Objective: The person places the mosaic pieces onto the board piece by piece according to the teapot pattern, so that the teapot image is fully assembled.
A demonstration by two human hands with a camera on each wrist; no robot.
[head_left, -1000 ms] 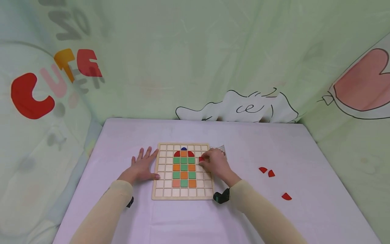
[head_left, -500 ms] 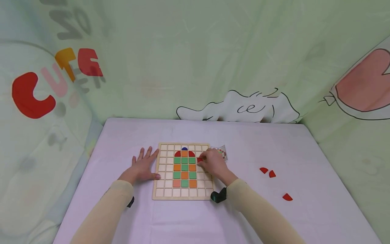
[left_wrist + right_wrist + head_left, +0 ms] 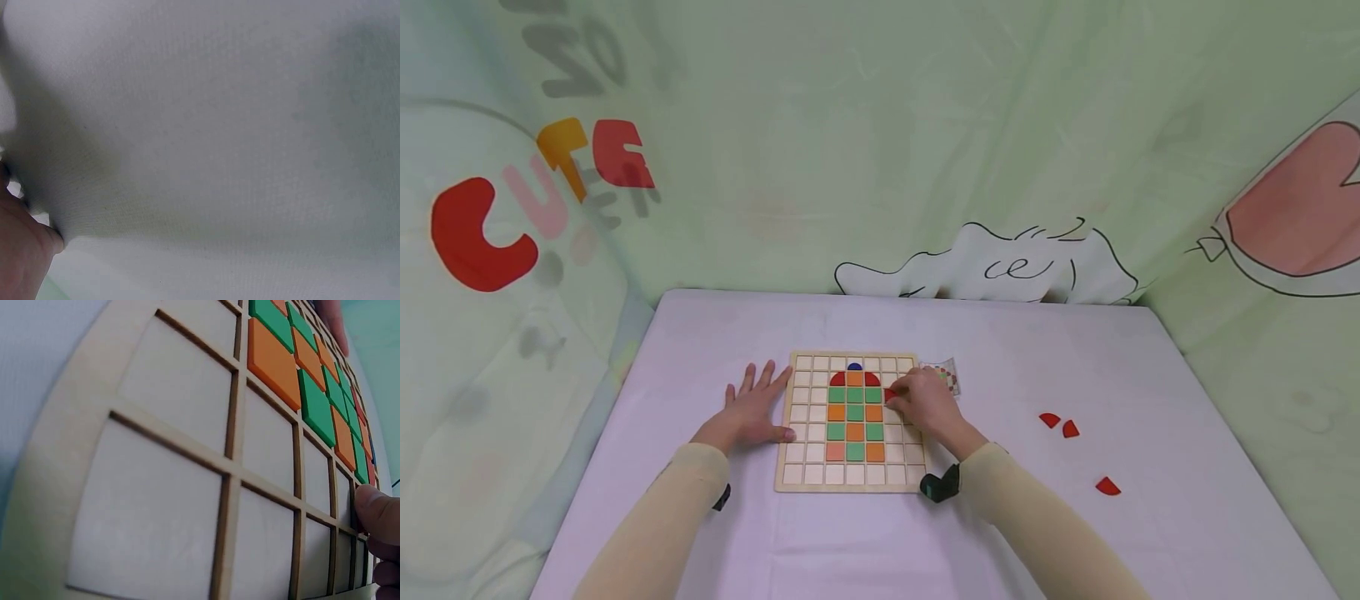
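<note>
A wooden grid board (image 3: 784,475) lies flat on the table, with green and orange square tiles (image 3: 854,412) in its middle columns. Two red quarter-circle tiles (image 3: 838,379) flank an orange square near the top, below a blue half-round tile (image 3: 854,367). My right hand (image 3: 928,404) pinches a red tile (image 3: 890,394) at a cell just right of the green row; its fingers hide part of it. My left hand (image 3: 748,417) is spread at the board's left edge, thumb and index fingertip touching the frame. The left wrist view shows mostly cloth and part of the hand (image 3: 28,250).
Three loose red quarter-circle tiles (image 3: 1049,420) lie on the table to the right. Behind my right hand, a small printed card (image 3: 952,377) lies partly covered beside the board. A lilac cloth covers the table (image 3: 1015,342), and printed curtains (image 3: 880,150) hang behind it.
My right hand has shifted slightly left with the red tile, now over the cell beside the green row, and more of the card shows. The left hand stays in place.
</note>
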